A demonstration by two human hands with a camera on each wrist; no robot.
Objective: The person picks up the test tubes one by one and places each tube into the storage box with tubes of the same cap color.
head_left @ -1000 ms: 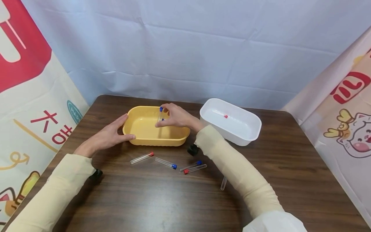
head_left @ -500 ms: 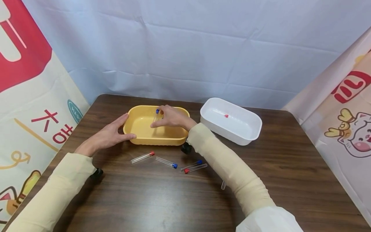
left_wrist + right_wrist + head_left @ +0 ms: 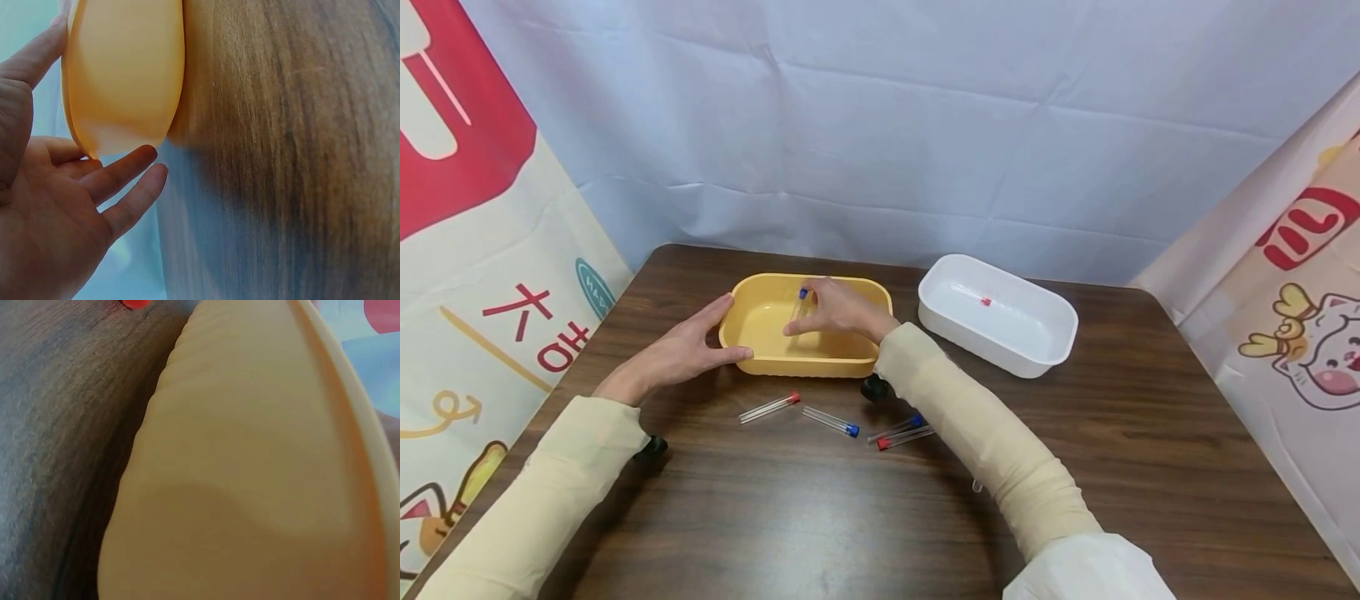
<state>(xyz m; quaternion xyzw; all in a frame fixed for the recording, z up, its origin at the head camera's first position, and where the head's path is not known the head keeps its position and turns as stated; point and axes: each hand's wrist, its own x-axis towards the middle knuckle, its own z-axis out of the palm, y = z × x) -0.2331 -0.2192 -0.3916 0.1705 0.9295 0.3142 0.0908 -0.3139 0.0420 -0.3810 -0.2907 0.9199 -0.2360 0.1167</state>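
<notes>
My right hand is inside the yellow basin, pinching a blue-capped test tube between thumb and fingers. The tube stands tilted, its cap at the upper end. My left hand rests at the basin's left end, thumb on the near rim and fingers at the far corner. In the left wrist view, two fingers of the left hand extend loosely beside the basin's end. The right wrist view is filled by the basin's outer wall, with the right hand out of sight.
A white basin stands to the right with a red-capped tube inside. On the table before the yellow basin lie red-capped tubes, blue-capped tubes and another red-capped tube. The right sleeve partly covers another tube's end.
My right hand has moved left and slightly lower inside the yellow basin with the blue-capped tube, which tilts more. The right forearm has shifted left over the loose tubes. My left hand stays put.
</notes>
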